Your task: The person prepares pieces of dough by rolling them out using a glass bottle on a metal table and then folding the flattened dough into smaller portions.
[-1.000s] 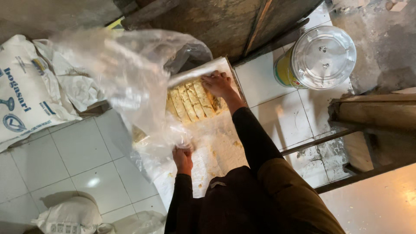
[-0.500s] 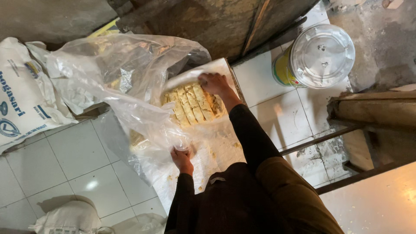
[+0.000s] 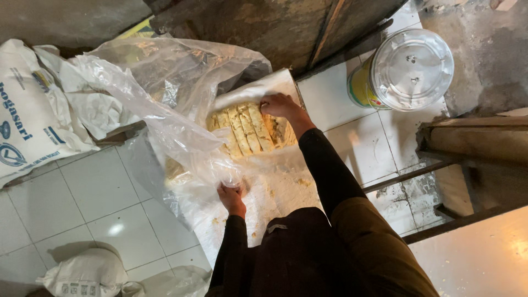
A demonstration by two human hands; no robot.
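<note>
White tiled floor [image 3: 82,203] carries a white board [image 3: 286,187], flour sacks [image 3: 27,126] and a lidded jar [image 3: 404,71]

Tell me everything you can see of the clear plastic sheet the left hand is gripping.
The clear plastic sheet is thin, see-through and glossy, heavily crumpled and billowed up into a loose hood. It rises from the white tray on the tiled floor and partly covers the row of pale yellow dough strips. The left hand pinches its gathered near edge; the right hand rests on the strips beside it. Its far side lies against white sacks.
</note>
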